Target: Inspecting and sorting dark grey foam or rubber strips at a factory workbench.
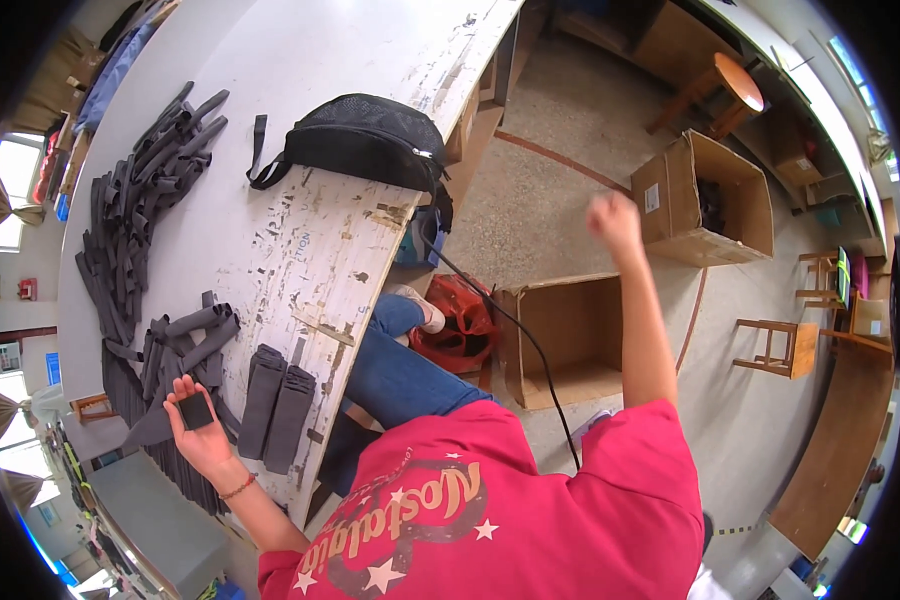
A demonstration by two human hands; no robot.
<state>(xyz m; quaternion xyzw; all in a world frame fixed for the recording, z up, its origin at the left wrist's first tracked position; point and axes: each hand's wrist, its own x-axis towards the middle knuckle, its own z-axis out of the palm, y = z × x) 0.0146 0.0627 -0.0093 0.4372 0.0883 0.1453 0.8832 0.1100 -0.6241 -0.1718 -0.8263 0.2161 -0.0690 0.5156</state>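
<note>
My left hand (pixel 202 432) is palm up at the table's near left edge. A small, flat, black rectangular piece (pixel 195 411) lies in it, with the fingers beside it; its kind is unclear. Close by on the right are two neat dark-grey folded cloth bundles (pixel 276 408). A loose pile of dark-grey fabric strips (pixel 185 345) lies just beyond that hand, and a larger heap of such strips (pixel 135 210) stretches farther back. My right hand (pixel 615 222) is raised out over the floor, left of a cardboard box; motion blurs its fingers.
A black bag (pixel 360 140) lies on the worn white table (pixel 270 50). On the floor are an upper cardboard box (pixel 670 190) with dark contents, a lower open cardboard box (pixel 570 385) and a red plastic bag (pixel 455 325). Wooden stools (pixel 738 82) stand farther right. A black cable (pixel 530 340) crosses nearby.
</note>
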